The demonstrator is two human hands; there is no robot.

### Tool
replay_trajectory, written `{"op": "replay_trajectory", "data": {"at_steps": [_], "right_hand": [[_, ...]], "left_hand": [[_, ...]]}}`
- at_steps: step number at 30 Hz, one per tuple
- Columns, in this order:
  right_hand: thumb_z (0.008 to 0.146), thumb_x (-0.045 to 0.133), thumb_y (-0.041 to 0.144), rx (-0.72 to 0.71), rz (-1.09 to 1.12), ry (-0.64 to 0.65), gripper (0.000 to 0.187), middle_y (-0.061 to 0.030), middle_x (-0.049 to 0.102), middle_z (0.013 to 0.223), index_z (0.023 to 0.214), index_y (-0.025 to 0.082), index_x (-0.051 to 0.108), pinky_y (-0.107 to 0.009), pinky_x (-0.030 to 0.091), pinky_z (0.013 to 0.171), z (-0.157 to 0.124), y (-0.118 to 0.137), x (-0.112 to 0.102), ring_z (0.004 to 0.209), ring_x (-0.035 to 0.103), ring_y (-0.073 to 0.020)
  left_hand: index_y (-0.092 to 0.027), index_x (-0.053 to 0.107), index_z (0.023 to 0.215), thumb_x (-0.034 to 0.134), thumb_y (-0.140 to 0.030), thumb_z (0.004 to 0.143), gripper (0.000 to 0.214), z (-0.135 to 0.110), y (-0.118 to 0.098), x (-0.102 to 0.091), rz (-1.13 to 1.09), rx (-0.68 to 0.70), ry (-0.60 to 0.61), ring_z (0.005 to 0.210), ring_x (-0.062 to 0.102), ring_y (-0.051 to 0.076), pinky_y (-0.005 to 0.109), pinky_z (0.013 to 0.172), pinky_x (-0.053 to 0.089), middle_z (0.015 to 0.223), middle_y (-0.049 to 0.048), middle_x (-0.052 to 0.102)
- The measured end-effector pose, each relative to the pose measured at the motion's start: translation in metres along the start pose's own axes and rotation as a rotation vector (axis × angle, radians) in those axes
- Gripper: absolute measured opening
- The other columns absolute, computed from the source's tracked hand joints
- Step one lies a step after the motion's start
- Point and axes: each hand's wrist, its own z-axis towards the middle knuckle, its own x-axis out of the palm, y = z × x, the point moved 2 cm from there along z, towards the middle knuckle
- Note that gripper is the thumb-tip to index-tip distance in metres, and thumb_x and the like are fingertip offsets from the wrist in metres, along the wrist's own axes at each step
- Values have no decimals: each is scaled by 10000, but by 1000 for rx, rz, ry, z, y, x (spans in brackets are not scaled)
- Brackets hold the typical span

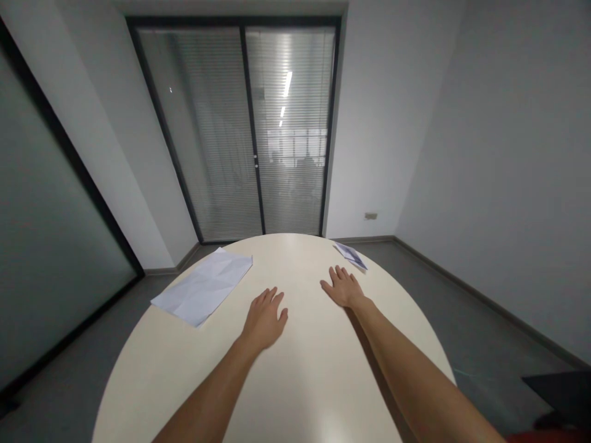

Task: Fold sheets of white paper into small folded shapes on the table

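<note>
My left hand (265,319) is over the middle of the round white table (300,381), palm down, fingers apart and holding nothing. To its left lies a creased sheet of white paper (205,286), partly reaching the table's left edge. My right hand (342,287) is stretched forward with its fingers spread, palm down and nothing in it. Just beyond its fingertips, close to the table's far right edge, is a small folded paper (351,255) with a dark printed patch. Neither hand touches either paper.
Past the table stands a dark-framed glass door (221,135) with blinds. A wall socket (370,216) is low on the pale wall at right. A dark flat object (561,394) and something red (530,437) show at the lower right corner.
</note>
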Motion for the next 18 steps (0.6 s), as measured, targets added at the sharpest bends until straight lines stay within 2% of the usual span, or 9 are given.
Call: {"op": "replay_trajectory", "data": {"at_steps": [3,4,7,9,11,13,15,18], "right_hand": [[985,285,652,-42,15,-24,838,-171,159,1686,1615,102,234,-508,120,1239,-29,7,0,1561,123,-338],[982,299,653,-79,25,-36,829,-167,176,1683,1610,112,259,-507,120,1241,-38,9,0,1560,129,-335],[980,335,644,-195,70,0,789,-136,199,1683,1600,158,306,-510,130,1242,-61,15,-2,1561,144,-322],[986,342,615,-211,92,13,756,-128,207,1681,1593,165,324,-529,136,1239,-68,17,-4,1559,151,-323],[990,348,591,-199,102,16,739,-128,212,1680,1590,160,329,-553,134,1235,-70,19,-7,1558,153,-328],[991,353,579,-194,104,17,731,-126,211,1681,1590,161,326,-567,128,1233,-68,21,-8,1559,149,-328],[992,351,579,-196,103,21,727,-122,206,1682,1590,167,324,-572,124,1233,-64,21,-7,1560,143,-327],[993,348,584,-197,105,29,729,-123,207,1682,1589,167,326,-572,128,1232,-60,21,-6,1560,140,-329]], "left_hand": [[-168,595,1396,442,-353,984,477,-5,8,-7,45,-12,-24,1424,457,280,427,1194,335,1515,102,542],[-183,613,1375,461,-348,975,459,-7,16,-11,87,-51,-53,1425,450,295,457,1200,317,1494,98,563],[-193,593,1398,517,-315,942,478,-13,48,-26,255,-240,-191,1474,365,340,521,1209,264,1566,129,469],[-170,536,1456,551,-323,923,555,-18,74,-33,337,-366,-252,1501,306,369,543,1205,249,1610,166,389],[-156,510,1478,544,-363,928,589,-21,97,-35,352,-467,-248,1506,282,398,576,1187,258,1622,192,356],[-167,514,1477,497,-423,953,584,-21,115,-33,306,-540,-203,1483,330,399,581,1163,296,1609,193,380],[-169,536,1458,443,-442,973,564,-19,125,-29,255,-570,-174,1429,420,380,566,1138,341,1547,180,478],[-146,608,1380,421,-410,978,516,-13,131,-25,211,-550,-150,1304,548,334,478,1057,445,1420,164,609]]}}
